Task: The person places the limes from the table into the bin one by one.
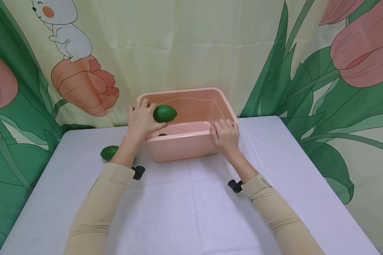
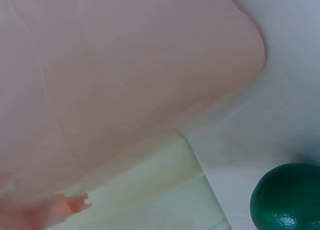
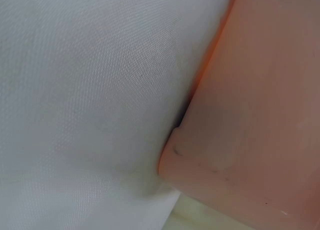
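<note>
Green lime-shaped fruit (image 1: 166,113) was in L hand (image 1: 143,120), over the L part of the pink rectangular bin (image 1: 182,147); exact ht above bin floor unclear. L hand had thumb + fingers pinching the fruit's L end; R end stuck out uncovered. R hand (image 1: 225,134) was curled over the bin's near R rim, gripping it.

Risks, my read: skin looked glossy & only one end was held, so a slip could mean a drop, prob into bin, poss knocking the fruit below. If L hand went low twd the near side, fruit could clip the rim. If R hand pulled hard, bin might tip or skid on the white tablecloth (image 1: 191,202). L forearm was right by the loose fruit, so a bump could roll it.

Bin contents: min 1 more green fruit (image 1: 162,134) just nearside of L thumb, mostly hidden by rim; total n/a, near wall blocked the view. Another green fruit (image 1: 109,153) sat outside the bin, nearer & left of L hand, partly behind the forearm.
</note>
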`<state>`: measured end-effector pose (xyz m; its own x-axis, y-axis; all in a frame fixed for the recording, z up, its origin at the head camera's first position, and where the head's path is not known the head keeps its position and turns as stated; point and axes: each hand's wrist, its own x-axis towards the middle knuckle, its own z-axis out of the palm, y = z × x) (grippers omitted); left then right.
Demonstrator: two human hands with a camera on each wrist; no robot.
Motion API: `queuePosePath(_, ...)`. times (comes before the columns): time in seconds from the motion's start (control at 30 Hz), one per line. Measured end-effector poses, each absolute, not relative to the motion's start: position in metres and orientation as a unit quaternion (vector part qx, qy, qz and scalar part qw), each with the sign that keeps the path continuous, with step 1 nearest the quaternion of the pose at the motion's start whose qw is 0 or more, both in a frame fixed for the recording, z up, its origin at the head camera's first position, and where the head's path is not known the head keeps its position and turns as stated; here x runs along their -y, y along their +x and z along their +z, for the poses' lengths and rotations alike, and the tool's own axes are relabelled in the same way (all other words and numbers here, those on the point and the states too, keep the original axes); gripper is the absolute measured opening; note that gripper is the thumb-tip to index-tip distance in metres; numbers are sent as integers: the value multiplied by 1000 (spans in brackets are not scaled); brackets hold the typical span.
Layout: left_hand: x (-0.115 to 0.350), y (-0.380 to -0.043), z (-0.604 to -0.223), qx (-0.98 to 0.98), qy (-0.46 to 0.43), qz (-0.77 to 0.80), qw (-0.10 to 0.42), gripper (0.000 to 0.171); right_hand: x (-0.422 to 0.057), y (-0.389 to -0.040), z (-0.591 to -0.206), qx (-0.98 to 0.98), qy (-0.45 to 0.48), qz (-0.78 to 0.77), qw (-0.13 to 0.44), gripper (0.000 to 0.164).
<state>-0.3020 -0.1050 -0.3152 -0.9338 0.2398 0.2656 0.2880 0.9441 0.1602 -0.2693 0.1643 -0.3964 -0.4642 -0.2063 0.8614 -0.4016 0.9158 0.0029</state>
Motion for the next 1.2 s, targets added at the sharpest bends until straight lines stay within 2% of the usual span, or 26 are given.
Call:
queuePosePath(0.7,87,-306,-323,981,-137,-118,76,75,-164,-268,-396,851,177,101,484,35)
queuePosePath(0.97,85,-307,-325,983,-136,-112,47,77,-164,-269,-395,848,178,100,490,26)
queuePosePath(1.2,85,-306,-327,983,-140,-109,42,77,-164,-268,-395,851,176,100,485,35)
